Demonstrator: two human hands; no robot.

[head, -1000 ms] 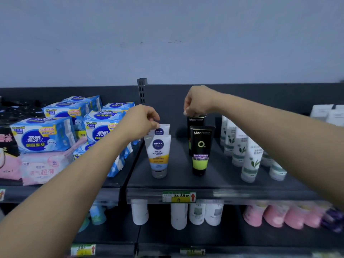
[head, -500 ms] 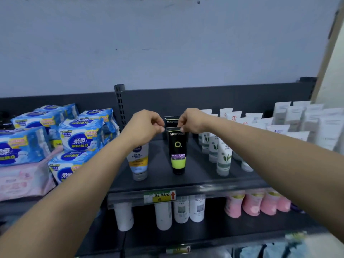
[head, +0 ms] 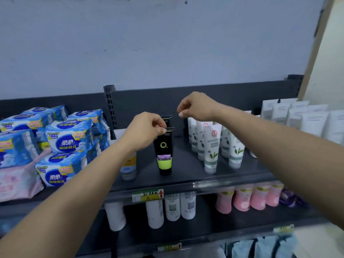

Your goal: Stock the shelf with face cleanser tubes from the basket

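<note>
A black cleanser tube with a green band (head: 164, 155) stands cap-down on the dark top shelf (head: 186, 181), with a second black tube (head: 167, 120) right behind it. My left hand (head: 145, 131) pinches the top crimp of the front black tube. My right hand (head: 195, 107) hovers above and to the right of the tubes, fingers curled and holding nothing. A white and blue tube with a yellow band (head: 128, 164) stands partly hidden behind my left forearm. No basket is in view.
White tubes with a leaf print (head: 211, 151) stand in rows to the right, with white boxes (head: 297, 116) beyond them. Blue packs of pads (head: 68, 138) fill the left shelf. White bottles (head: 154, 213) and pink bottles (head: 242, 198) sit on the shelf below.
My right hand has let go of the black tube's top and lifted up and right. My left hand has shifted right onto the front black tube's crimp. The view has turned slightly left.
</note>
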